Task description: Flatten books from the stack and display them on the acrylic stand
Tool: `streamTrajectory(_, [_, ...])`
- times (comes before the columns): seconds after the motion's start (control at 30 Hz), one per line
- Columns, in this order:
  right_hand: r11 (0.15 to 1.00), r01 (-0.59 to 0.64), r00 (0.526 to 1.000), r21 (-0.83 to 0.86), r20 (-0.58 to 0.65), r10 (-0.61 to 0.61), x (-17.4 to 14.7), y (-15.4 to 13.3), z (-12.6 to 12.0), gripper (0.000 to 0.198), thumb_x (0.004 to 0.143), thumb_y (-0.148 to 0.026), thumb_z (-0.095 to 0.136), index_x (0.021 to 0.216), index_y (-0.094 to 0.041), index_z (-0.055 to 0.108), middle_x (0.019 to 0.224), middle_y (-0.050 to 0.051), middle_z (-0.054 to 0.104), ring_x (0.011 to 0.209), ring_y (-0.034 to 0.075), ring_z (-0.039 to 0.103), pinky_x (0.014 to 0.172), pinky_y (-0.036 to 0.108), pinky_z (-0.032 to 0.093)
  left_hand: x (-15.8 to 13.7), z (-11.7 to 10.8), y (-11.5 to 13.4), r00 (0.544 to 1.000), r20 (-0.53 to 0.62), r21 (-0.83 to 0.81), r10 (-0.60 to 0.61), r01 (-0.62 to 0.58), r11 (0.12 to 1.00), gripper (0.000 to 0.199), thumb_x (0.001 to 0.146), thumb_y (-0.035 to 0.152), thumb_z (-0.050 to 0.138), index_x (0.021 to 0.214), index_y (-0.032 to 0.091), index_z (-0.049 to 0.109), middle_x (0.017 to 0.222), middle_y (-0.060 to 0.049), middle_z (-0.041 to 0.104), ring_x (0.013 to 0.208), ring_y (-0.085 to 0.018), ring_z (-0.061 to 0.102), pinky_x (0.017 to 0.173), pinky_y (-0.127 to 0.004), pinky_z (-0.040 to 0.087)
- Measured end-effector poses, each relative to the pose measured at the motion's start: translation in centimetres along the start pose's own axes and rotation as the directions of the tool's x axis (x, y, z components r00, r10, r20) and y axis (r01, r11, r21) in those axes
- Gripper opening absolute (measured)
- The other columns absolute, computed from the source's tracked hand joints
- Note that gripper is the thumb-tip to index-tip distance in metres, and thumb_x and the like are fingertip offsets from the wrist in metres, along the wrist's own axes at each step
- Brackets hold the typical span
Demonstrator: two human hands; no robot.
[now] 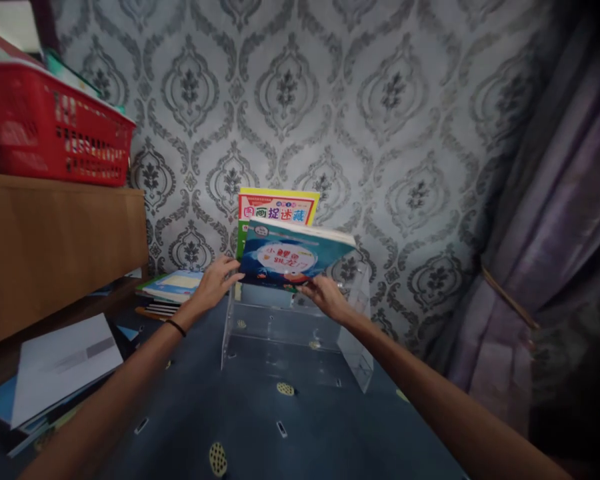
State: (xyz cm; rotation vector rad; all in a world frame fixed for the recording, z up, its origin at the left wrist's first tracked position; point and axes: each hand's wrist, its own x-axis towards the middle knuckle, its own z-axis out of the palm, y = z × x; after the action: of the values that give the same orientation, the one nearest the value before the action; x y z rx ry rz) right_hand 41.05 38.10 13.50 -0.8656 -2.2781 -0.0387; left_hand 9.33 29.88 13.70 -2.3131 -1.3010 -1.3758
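Observation:
A teal-blue picture book (280, 257) with red Chinese lettering in a white oval is held tilted back, its pale page edges showing along the top. My right hand (327, 295) grips its lower right edge. At its lower left corner, my left hand (219, 281) pinches the edge between thumb and fingers. Just behind stands a yellow-edged book (279, 207) with colourful lettering, partly covered by the blue one. Beneath both hands is a clear acrylic rack (285, 327) with tall transparent side panels, standing on the dark blue tabletop cloth (250, 427).
On the left lie a stack of books (175, 287) and a pale book (67, 367) atop others. A red plastic basket (93, 133) rests on a wooden cabinet (65, 240). Patterned wallpaper backs the table, and a purple curtain (510, 333) hangs at the right.

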Motion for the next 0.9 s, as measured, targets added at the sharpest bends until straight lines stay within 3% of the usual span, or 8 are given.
streamTrajectory(0.23, [0.999,0.015,1.0,0.047,-0.02,-0.014,-0.4,-0.4,-0.2,0.027,0.092,-0.041,0.059,0.099,-0.023,0.078,0.084,0.009,0.078,0.089,0.03,0.073,0.082,0.038,0.057,-0.2,0.4,0.2,1.0,-0.013,0.039,-0.028,0.029,0.999,0.016,0.097,0.033,0.057,0.098,0.021,0.067,0.11,-0.007,0.065,0.106,-0.025,0.06,0.095,-0.037,0.049])
streamTrajectory(0.43, [0.996,-0.029,0.994,0.083,-0.102,0.037,-0.4,-0.7,0.2,0.032,0.086,-0.052,0.067,0.093,-0.024,0.08,0.094,0.012,0.08,0.102,0.037,0.071,0.095,0.051,0.055,-0.8,0.7,0.1,1.0,-0.021,0.013,-0.02,0.02,1.0,0.016,0.098,0.032,0.056,0.104,0.023,0.068,0.113,-0.008,0.066,0.109,-0.026,0.06,0.096,-0.038,0.049])
streamTrajectory(0.6, [0.979,-0.061,0.977,0.194,-0.187,0.098,-0.2,-1.6,1.2,0.045,0.08,-0.067,0.068,0.091,-0.025,0.079,0.095,0.011,0.08,0.099,0.038,0.073,0.096,0.054,0.055,-1.1,0.5,-0.2,1.0,0.019,-0.013,0.01,-0.01,1.0,0.016,0.098,0.032,0.056,0.106,0.024,0.068,0.118,-0.008,0.065,0.115,-0.026,0.059,0.101,-0.038,0.047])
streamTrajectory(0.73, [0.963,-0.07,0.973,0.261,-0.195,0.124,-0.5,-1.8,1.7,0.051,0.079,-0.074,0.064,0.084,-0.025,0.078,0.089,0.01,0.08,0.088,0.036,0.075,0.086,0.052,0.06,-1.0,-0.2,-0.7,0.998,0.063,-0.09,0.001,0.005,0.996,0.014,0.092,0.029,0.062,0.104,0.024,0.067,0.121,-0.008,0.065,0.12,-0.027,0.057,0.105,-0.039,0.045])
streamTrajectory(0.83, [0.967,-0.068,0.976,0.245,-0.186,0.115,-0.8,-1.3,1.3,0.055,0.081,-0.077,0.058,0.085,-0.025,0.077,0.089,0.011,0.079,0.086,0.036,0.074,0.083,0.052,0.061,-0.5,-1.1,-1.4,0.991,0.129,-0.274,-0.022,0.056,0.96,0.041,0.08,0.023,0.069,0.12,0.024,0.059,0.128,-0.007,0.063,0.123,-0.025,0.057,0.105,-0.038,0.046])
streamTrajectory(0.9, [0.971,-0.064,0.98,0.229,-0.17,0.105,-0.8,-0.9,0.9,0.054,0.086,-0.075,0.053,0.087,-0.027,0.077,0.09,0.011,0.078,0.085,0.034,0.073,0.08,0.049,0.061,0.0,-1.5,-2.0,0.983,0.177,-0.386,-0.048,0.114,0.915,0.051,0.077,0.016,0.065,0.127,0.022,0.054,0.129,-0.008,0.063,0.122,-0.023,0.059,0.1,-0.035,0.05])
